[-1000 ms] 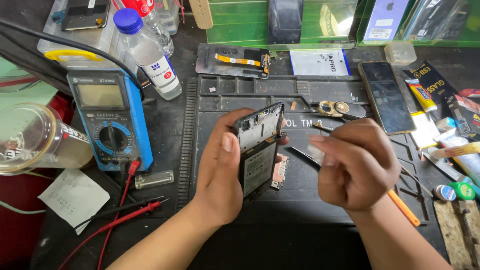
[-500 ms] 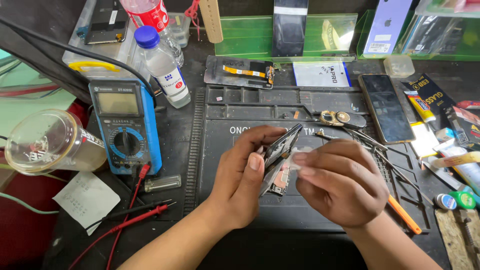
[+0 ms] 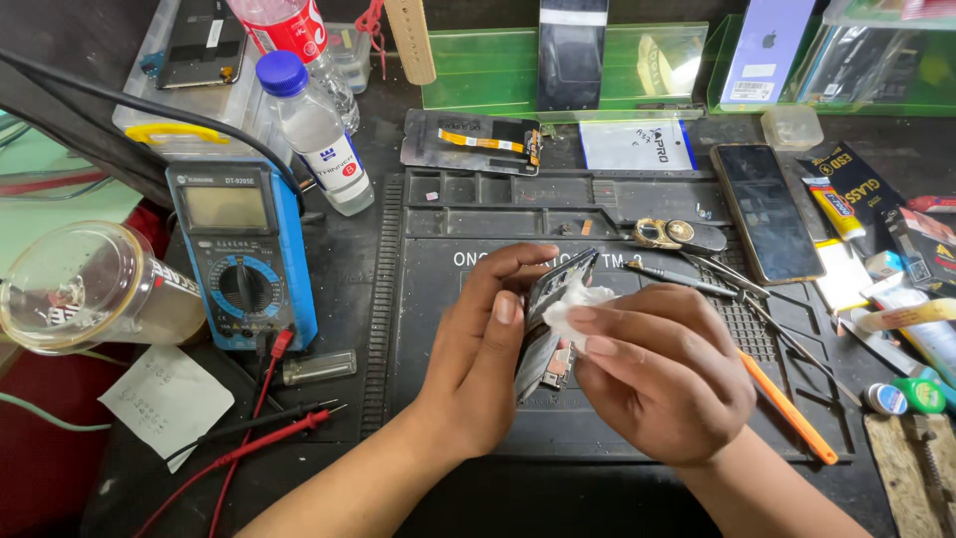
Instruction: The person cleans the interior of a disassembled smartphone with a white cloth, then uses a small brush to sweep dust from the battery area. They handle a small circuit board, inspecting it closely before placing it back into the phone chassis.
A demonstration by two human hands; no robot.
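My left hand (image 3: 483,364) grips an opened phone body (image 3: 546,329) on edge, over the dark repair mat (image 3: 438,299). The phone's inner side faces my right hand (image 3: 662,374). My right hand pinches a small white wipe (image 3: 573,304) and presses it against the phone's upper inner part. A loose small circuit part (image 3: 558,367) shows just below the phone, between both hands. The phone's lower end is hidden behind my fingers.
A blue multimeter (image 3: 244,259) with red and black probes (image 3: 269,433) lies left. A clear bottle (image 3: 317,134) and plastic cup (image 3: 85,289) stand beyond it. Tweezers (image 3: 737,284), an orange pry tool (image 3: 792,413), a dark phone (image 3: 767,214) and glue tubes (image 3: 836,209) lie right.
The phone body was held upright facing me, then turned edge-on. My right hand has closed in and now presses a white wipe against it. The view shifted slightly downward.
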